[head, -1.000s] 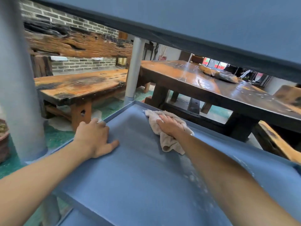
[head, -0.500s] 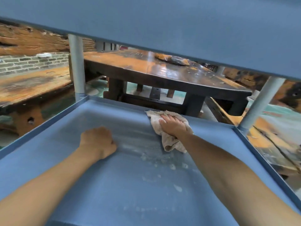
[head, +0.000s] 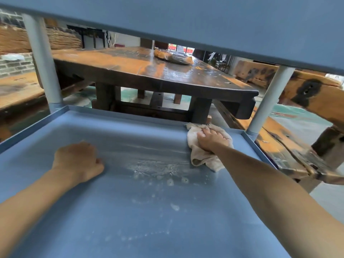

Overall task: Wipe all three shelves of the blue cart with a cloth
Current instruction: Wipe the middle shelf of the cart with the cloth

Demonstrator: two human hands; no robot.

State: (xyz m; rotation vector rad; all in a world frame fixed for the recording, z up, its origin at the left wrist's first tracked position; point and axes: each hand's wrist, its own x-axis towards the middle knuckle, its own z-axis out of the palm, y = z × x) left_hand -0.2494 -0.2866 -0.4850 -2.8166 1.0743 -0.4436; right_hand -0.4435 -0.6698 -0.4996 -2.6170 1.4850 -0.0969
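Wiping of a lower shelf of the blue cart [head: 130, 220], seen beneath the underside of the shelf above [head: 204, 21]. The right hand [head: 212, 139] lies palm-down on the cloth [head: 202, 157], fingers spread and pressing it flat against the shelf floor at the far right corner, close to the raised rim [head: 256, 146] and the grey post [head: 264, 101]; the cloth's loose edge trails toward the viewer. The left hand [head: 78, 161] holds nothing: its fingers are curled under and it rests knuckle-down on the shelf floor, apparently as a brace. Pale residue and streaks [head: 167, 175] remain across the middle of the shelf, between the two hands and nearer the viewer, so this shelf appears only partly cleaned. The next stroke would likely need to draw the cloth back from the corner through that residue, with steady downward pressure. Whether the other shelves are done cannot be told. A dark wooden table [head: 167, 75] stands beyond the cart.
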